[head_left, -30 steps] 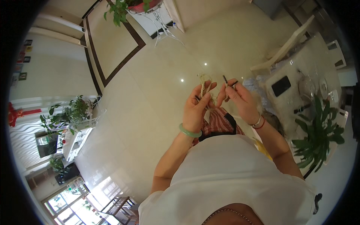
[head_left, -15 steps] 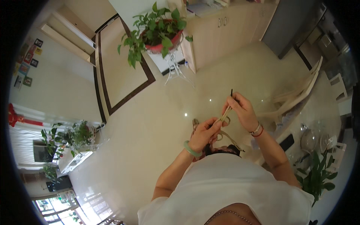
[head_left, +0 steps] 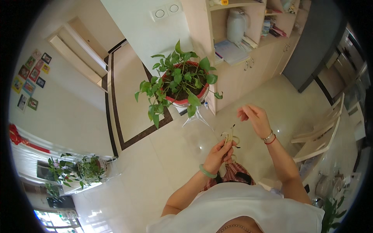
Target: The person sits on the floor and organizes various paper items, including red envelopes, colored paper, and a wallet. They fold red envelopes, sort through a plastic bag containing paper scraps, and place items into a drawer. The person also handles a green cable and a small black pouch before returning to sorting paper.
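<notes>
My left hand is closed round a beige cord, gathered in a small looped bundle above the fingers. Dark tips show on its ends, one pointing up and another out to the right. A green bangle circles the left wrist. Up and to the right of the bundle, my right hand is raised apart from the cord. Its fingers are loosely bent, with nothing visible in them. Below the hands, red checked cloth shows in front of my white top.
A leafy potted plant on a white metal stand is ahead, beside a wooden shelf cabinet. Wooden chairs and a table with glassware lie to the right. More plants stand at the left wall.
My right hand has let go of the cord and moved away from it. The left hand keeps hold of the cord. The view has tilted up, showing more of the shelves.
</notes>
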`<state>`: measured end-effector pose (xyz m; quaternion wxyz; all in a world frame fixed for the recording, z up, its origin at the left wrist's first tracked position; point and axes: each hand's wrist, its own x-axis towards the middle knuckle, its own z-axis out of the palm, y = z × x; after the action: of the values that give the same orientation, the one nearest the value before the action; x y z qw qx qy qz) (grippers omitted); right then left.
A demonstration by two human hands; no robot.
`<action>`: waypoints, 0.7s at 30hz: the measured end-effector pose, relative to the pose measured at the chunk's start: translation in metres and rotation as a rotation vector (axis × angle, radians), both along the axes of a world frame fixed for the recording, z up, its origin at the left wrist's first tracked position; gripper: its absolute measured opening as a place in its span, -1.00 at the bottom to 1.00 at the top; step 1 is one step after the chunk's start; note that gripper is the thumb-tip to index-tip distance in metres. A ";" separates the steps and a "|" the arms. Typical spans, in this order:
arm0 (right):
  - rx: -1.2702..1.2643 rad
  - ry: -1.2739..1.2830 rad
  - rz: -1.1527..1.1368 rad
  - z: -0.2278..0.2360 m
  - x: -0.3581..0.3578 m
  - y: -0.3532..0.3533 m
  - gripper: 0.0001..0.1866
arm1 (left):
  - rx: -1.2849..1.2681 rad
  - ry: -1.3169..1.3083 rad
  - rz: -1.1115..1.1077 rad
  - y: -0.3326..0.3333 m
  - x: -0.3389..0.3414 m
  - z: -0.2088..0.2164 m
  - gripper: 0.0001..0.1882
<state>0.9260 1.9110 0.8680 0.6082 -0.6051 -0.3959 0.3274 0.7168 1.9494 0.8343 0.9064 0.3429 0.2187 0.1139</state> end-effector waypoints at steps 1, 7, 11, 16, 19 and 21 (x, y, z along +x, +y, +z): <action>0.011 0.006 0.013 0.004 0.008 0.019 -0.66 | -0.005 -0.029 0.024 0.009 0.008 0.001 -0.72; 0.027 0.049 0.232 0.031 0.058 0.139 -0.54 | 0.071 -0.063 0.246 0.054 0.048 0.019 -0.71; -0.026 0.007 0.399 0.053 0.064 0.239 -0.44 | 0.112 -0.051 0.397 0.082 0.060 0.029 -0.71; -0.106 0.079 0.387 0.073 0.065 0.351 -0.51 | 0.284 -0.060 0.572 0.132 0.073 0.055 -0.72; 0.117 0.159 0.308 0.089 0.063 0.387 -0.56 | 0.274 -0.104 0.629 0.164 0.077 0.072 -0.74; 0.453 0.062 0.274 0.118 0.043 0.366 -0.63 | 0.266 -0.117 0.657 0.186 0.065 0.075 -0.74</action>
<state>0.9694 2.2766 0.9858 0.6899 -0.3839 -0.5186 0.3280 0.7819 2.1350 0.9089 0.7797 0.3623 0.2484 0.4461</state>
